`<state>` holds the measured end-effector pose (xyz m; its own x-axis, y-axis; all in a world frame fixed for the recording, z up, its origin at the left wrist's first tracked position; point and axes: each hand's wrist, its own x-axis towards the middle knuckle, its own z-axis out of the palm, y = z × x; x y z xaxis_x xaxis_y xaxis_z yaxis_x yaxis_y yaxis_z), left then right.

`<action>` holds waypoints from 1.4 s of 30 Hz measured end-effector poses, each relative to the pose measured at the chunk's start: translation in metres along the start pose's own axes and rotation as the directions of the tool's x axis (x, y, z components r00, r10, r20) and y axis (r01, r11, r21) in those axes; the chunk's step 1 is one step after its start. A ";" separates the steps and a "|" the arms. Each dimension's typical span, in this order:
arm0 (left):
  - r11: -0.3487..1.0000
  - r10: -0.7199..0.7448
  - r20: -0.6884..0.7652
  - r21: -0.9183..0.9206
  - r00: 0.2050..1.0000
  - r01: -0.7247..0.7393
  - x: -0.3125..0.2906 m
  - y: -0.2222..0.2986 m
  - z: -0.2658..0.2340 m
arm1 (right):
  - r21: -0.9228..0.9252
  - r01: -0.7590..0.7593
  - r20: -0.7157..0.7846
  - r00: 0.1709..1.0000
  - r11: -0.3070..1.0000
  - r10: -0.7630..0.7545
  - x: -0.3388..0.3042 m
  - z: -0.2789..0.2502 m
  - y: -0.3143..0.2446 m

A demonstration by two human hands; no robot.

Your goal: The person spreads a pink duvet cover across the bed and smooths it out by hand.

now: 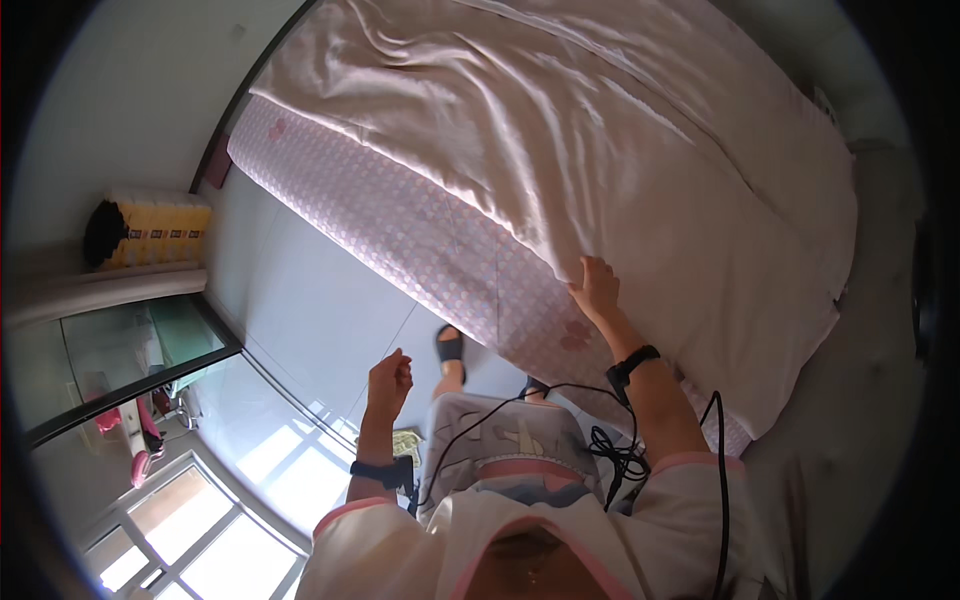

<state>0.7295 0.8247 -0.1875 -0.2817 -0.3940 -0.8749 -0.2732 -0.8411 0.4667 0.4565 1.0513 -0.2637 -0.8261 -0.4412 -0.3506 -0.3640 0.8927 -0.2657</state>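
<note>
A pale pink blanket (700,200) covers most of the bed, wrinkled toward its far left part. Below its near edge shows a patterned pink sheet (400,215) hanging down the bed's side. My right hand (597,288) pinches the blanket's near edge, about the middle of the bed's side. Off the bed, above the floor, my left hand (390,380) is held with its fingers curled in; no object shows in it. Dark bands sit on both my wrists.
Black cables (620,455) hang around my lap and right arm. A yellow package (165,232) stands by the left wall. At lower left are a dark-framed glass door (130,370) and a bright window (190,520). Tiled floor (310,270) lies between bed and door.
</note>
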 end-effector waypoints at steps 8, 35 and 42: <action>0.991 -0.079 0.049 -0.106 0.996 0.084 0.076 0.069 -0.068 | -0.094 0.307 -0.229 0.919 0.947 -0.321 0.109 0.039 -0.175; 0.998 -0.034 0.087 0.049 0.996 0.029 0.324 0.495 -0.077 | 0.790 -0.110 -0.268 0.824 0.604 0.500 0.504 -0.014 -0.311; 0.945 0.128 -0.077 0.312 0.989 -0.098 0.452 0.579 -0.042 | 0.237 -0.354 -0.038 0.927 0.905 0.373 0.498 -0.007 -0.350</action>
<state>0.4823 0.1437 -0.3180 -0.2430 -0.5258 -0.8151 -0.5175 -0.6405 0.5674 0.1697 0.5196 -0.3384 -0.9180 -0.0725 -0.3899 0.0653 0.9421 -0.3290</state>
